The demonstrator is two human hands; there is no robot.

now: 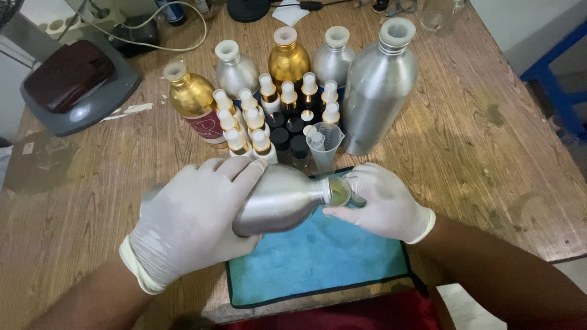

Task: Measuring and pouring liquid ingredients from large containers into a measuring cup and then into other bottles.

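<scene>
The wooden desk (489, 153) carries everything, its near edge running under the person's forearms. At its far left corner sits a grey tray (92, 101) with a dark brown pouch (67, 73) on it. Near the middle of the far edge stands a tall silver bottle (379, 85), with smaller silver and gold bottles (287, 58) in a row to its left. A teal cloth (318, 256) lies flat against the near edge.

The left hand (189, 223), in a white glove, has its grip closed round the body of a silver metal bottle (281, 198), which is tipped on its side above the cloth with its mouth pointing right. The right hand (385, 201), also gloved, pinches a small round container (340, 190) of yellowish liquid with thumb and fingers, its rim touching the bottle's mouth.

Just beyond the hands stand a clear measuring cup (323, 143) and a cluster of little spray vials (263, 119) with white caps.
</scene>
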